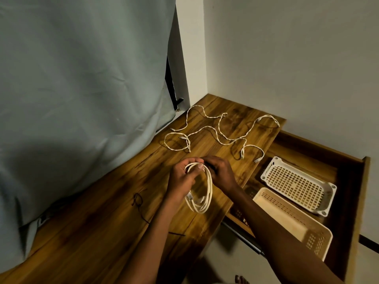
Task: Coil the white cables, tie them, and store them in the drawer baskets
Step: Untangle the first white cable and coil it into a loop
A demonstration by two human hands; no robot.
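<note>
A grey-green cloth (pixel 82 89) hangs at the far left over the desk (pixel 92 222), where a thin dark tie (pixel 138 201) lies loose. The left hand (pixel 181 177) grips the top of a coiled white cable (pixel 202 193), thumb pinching the loops; the right hand (pixel 220 173) curls beside it, possibly holding a dark tie, though that is hard to see. Tying looks to be the step in hand. Uncoiled cables (pixel 221 132) wait beyond. Next, cinch the tie, then reach right to the white basket (pixel 326 210) or beige basket (pixel 287 220) in the open drawer (pixel 363 201).
</note>
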